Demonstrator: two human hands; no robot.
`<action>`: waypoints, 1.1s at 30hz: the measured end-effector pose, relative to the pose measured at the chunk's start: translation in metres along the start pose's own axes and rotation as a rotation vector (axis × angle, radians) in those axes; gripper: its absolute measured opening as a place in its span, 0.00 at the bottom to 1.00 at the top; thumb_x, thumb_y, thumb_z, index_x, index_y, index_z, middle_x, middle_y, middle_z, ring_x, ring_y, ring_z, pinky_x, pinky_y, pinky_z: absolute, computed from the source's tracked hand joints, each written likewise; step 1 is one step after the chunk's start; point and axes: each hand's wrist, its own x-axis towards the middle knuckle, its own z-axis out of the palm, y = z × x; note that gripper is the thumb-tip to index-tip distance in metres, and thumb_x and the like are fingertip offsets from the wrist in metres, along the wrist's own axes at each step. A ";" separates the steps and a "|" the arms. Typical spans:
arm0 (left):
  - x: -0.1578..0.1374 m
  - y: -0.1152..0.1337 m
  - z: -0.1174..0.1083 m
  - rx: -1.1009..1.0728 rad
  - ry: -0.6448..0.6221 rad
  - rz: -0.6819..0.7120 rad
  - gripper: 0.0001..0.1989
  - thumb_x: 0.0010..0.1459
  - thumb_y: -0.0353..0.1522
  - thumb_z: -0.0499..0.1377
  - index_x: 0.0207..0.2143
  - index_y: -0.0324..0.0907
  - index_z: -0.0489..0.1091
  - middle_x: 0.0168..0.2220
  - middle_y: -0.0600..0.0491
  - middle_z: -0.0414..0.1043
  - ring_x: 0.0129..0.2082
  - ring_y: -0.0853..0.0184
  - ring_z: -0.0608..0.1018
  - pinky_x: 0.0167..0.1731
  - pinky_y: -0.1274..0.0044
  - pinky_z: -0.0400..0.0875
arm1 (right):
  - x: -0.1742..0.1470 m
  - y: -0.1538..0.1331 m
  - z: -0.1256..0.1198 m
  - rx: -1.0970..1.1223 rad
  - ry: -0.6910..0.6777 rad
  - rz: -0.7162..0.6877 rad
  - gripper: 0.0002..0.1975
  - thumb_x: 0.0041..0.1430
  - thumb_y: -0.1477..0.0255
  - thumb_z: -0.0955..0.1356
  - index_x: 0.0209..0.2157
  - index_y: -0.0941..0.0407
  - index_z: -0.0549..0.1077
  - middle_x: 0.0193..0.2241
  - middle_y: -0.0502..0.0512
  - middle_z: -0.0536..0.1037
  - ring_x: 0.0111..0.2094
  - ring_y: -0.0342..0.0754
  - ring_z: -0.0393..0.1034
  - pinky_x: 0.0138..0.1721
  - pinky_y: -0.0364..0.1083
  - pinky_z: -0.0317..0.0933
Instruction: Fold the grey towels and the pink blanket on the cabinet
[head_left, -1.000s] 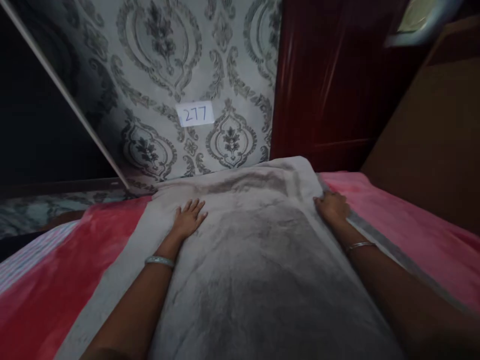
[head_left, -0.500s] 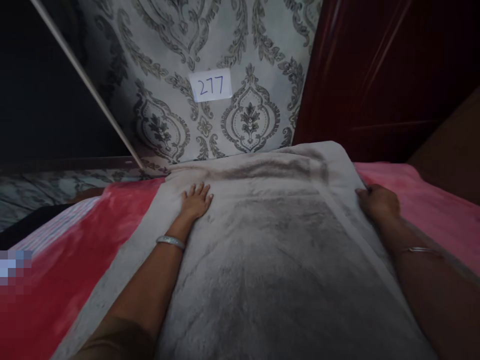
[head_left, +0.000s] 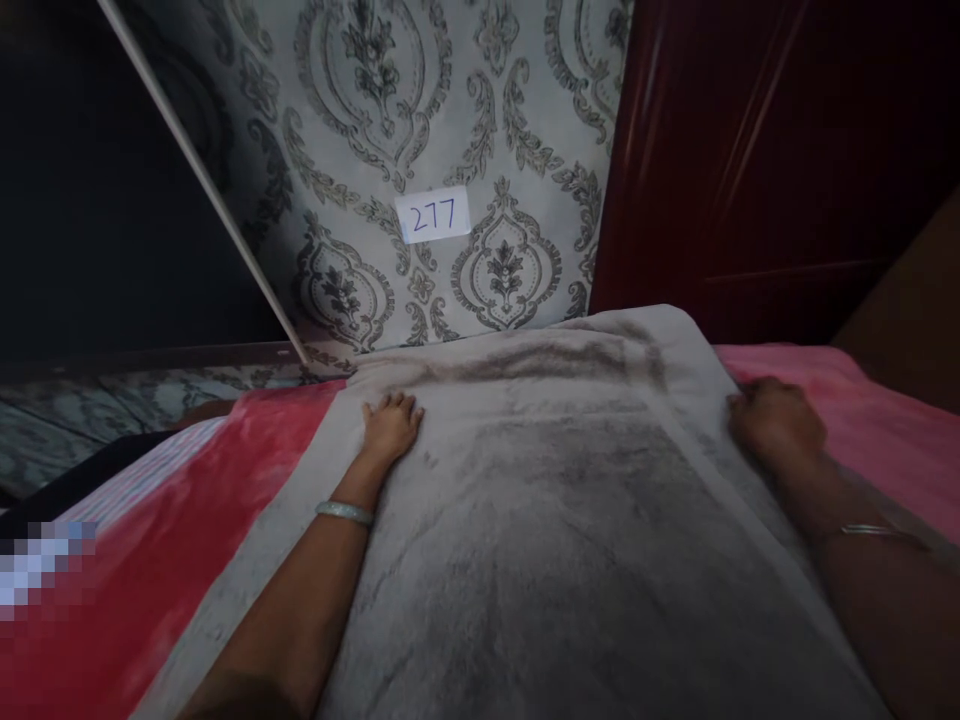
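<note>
A grey and white fleecy blanket (head_left: 555,540) stretches from close in front of me to the wall, with a rumpled band across its far end. My left hand (head_left: 391,425) rests palm down near the blanket's far left part, fingers apart and slightly bent, holding nothing. At the far right edge, my right hand (head_left: 780,425) is closed around the blanket's border, its fingertips partly hidden and a little blurred. Each wrist wears a bangle.
Under the blanket lies a red and pink cover (head_left: 247,480), showing on both sides. Behind stands a patterned wall (head_left: 510,150) with a paper label (head_left: 433,215) reading 277. A dark red panel (head_left: 720,180) rises at right, a dark panel (head_left: 135,220) at left.
The view has tilted up, so everything sits lower. My right hand has shifted slightly outward along the blanket's right edge. My left hand stays on the blanket, its fingers a bit more bent.
</note>
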 end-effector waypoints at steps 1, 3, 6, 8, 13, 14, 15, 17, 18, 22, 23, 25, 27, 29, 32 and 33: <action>-0.003 0.010 -0.002 -0.029 0.014 0.083 0.25 0.70 0.38 0.44 0.63 0.42 0.66 0.68 0.40 0.61 0.69 0.50 0.61 0.66 0.48 0.51 | -0.006 -0.015 -0.008 0.024 0.019 -0.002 0.24 0.67 0.65 0.61 0.57 0.65 0.72 0.50 0.79 0.73 0.52 0.65 0.70 0.46 0.58 0.65; -0.011 0.035 -0.003 -0.120 0.005 0.324 0.27 0.70 0.41 0.45 0.66 0.43 0.62 0.71 0.42 0.56 0.71 0.54 0.57 0.68 0.52 0.48 | -0.023 -0.051 -0.017 0.123 0.051 -0.257 0.28 0.68 0.63 0.59 0.63 0.65 0.66 0.60 0.77 0.68 0.60 0.65 0.63 0.56 0.61 0.61; -0.027 0.070 0.006 -0.218 -0.106 0.693 0.34 0.69 0.49 0.47 0.72 0.48 0.50 0.74 0.45 0.44 0.74 0.55 0.49 0.70 0.53 0.41 | -0.062 -0.102 -0.009 0.214 -0.126 -0.800 0.33 0.67 0.59 0.60 0.69 0.59 0.60 0.67 0.67 0.62 0.68 0.62 0.53 0.66 0.62 0.50; -0.035 0.082 0.015 -0.224 -0.188 0.772 0.36 0.68 0.53 0.45 0.73 0.49 0.47 0.75 0.45 0.41 0.74 0.55 0.47 0.70 0.53 0.38 | -0.087 -0.120 0.005 0.147 -0.370 -0.932 0.33 0.69 0.54 0.56 0.71 0.51 0.56 0.70 0.59 0.57 0.71 0.60 0.48 0.67 0.64 0.47; -0.039 0.079 0.022 -0.189 -0.213 0.629 0.39 0.67 0.57 0.42 0.73 0.48 0.48 0.75 0.46 0.42 0.74 0.54 0.46 0.70 0.53 0.38 | -0.106 -0.121 0.022 0.087 -0.581 -0.910 0.36 0.69 0.49 0.52 0.73 0.48 0.52 0.73 0.53 0.49 0.73 0.57 0.41 0.70 0.62 0.40; -0.037 0.077 0.020 -0.168 -0.217 0.586 0.39 0.66 0.57 0.42 0.73 0.48 0.48 0.75 0.47 0.43 0.74 0.53 0.46 0.70 0.53 0.38 | -0.104 -0.119 0.022 0.093 -0.581 -0.903 0.36 0.69 0.48 0.52 0.73 0.48 0.51 0.73 0.53 0.49 0.73 0.57 0.40 0.70 0.62 0.40; -0.034 0.074 0.019 -0.145 -0.220 0.538 0.39 0.66 0.57 0.41 0.73 0.49 0.49 0.74 0.47 0.43 0.74 0.53 0.46 0.70 0.52 0.38 | -0.103 -0.118 0.021 0.099 -0.582 -0.900 0.36 0.69 0.49 0.52 0.73 0.47 0.51 0.73 0.53 0.49 0.73 0.57 0.40 0.71 0.62 0.39; -0.028 0.066 0.016 -0.109 -0.229 0.447 0.38 0.66 0.57 0.41 0.73 0.51 0.49 0.75 0.50 0.42 0.74 0.51 0.45 0.69 0.50 0.37 | -0.100 -0.118 0.020 0.110 -0.584 -0.908 0.35 0.70 0.49 0.52 0.73 0.46 0.50 0.73 0.52 0.48 0.73 0.58 0.41 0.70 0.63 0.40; -0.024 0.061 0.015 -0.098 -0.235 0.400 0.38 0.66 0.57 0.41 0.73 0.53 0.49 0.75 0.51 0.41 0.74 0.50 0.44 0.69 0.49 0.37 | -0.099 -0.118 0.020 0.115 -0.584 -0.914 0.35 0.70 0.49 0.52 0.73 0.45 0.49 0.73 0.52 0.48 0.73 0.58 0.41 0.70 0.64 0.40; -0.008 0.030 0.015 -0.082 -0.256 0.188 0.38 0.65 0.57 0.41 0.73 0.54 0.47 0.75 0.52 0.38 0.74 0.46 0.42 0.67 0.46 0.39 | -0.100 -0.118 0.021 0.120 -0.586 -0.919 0.35 0.70 0.49 0.52 0.73 0.45 0.49 0.73 0.51 0.48 0.73 0.58 0.41 0.70 0.64 0.41; -0.004 0.020 0.015 -0.078 -0.261 0.135 0.38 0.65 0.57 0.41 0.73 0.54 0.47 0.75 0.52 0.38 0.74 0.46 0.41 0.67 0.46 0.39 | -0.100 -0.118 0.021 0.119 -0.589 -0.917 0.35 0.70 0.48 0.52 0.73 0.45 0.49 0.73 0.51 0.48 0.73 0.58 0.40 0.70 0.64 0.40; 0.003 0.000 0.016 -0.072 -0.263 0.039 0.38 0.66 0.56 0.40 0.73 0.53 0.46 0.75 0.52 0.37 0.74 0.46 0.41 0.67 0.45 0.39 | -0.100 -0.117 0.020 0.116 -0.598 -0.913 0.36 0.70 0.48 0.52 0.73 0.46 0.50 0.73 0.51 0.48 0.73 0.58 0.40 0.70 0.64 0.40; 0.007 -0.017 0.018 -0.068 -0.247 -0.046 0.37 0.66 0.55 0.40 0.73 0.53 0.47 0.75 0.52 0.36 0.74 0.46 0.40 0.67 0.45 0.40 | -0.100 -0.118 0.019 0.116 -0.608 -0.910 0.36 0.69 0.47 0.52 0.73 0.46 0.50 0.73 0.51 0.48 0.73 0.58 0.40 0.70 0.64 0.41; 0.009 -0.028 0.019 -0.064 -0.213 -0.125 0.37 0.66 0.54 0.39 0.73 0.53 0.47 0.75 0.53 0.36 0.74 0.45 0.41 0.66 0.43 0.42 | -0.101 -0.120 0.017 0.115 -0.616 -0.907 0.36 0.69 0.47 0.52 0.73 0.46 0.50 0.73 0.51 0.47 0.73 0.58 0.39 0.70 0.64 0.41; 0.010 -0.034 0.021 -0.060 -0.174 -0.213 0.37 0.65 0.54 0.39 0.73 0.53 0.48 0.75 0.55 0.35 0.74 0.44 0.41 0.66 0.43 0.44 | -0.101 -0.121 0.016 0.094 -0.627 -0.900 0.36 0.69 0.47 0.51 0.73 0.46 0.49 0.73 0.50 0.46 0.73 0.57 0.39 0.71 0.63 0.40; 0.010 -0.034 0.021 -0.060 -0.171 -0.226 0.38 0.65 0.55 0.39 0.73 0.53 0.48 0.75 0.55 0.35 0.74 0.43 0.41 0.66 0.43 0.44 | -0.099 -0.119 0.016 0.082 -0.622 -0.891 0.36 0.69 0.47 0.51 0.73 0.46 0.49 0.73 0.50 0.46 0.73 0.57 0.39 0.71 0.63 0.39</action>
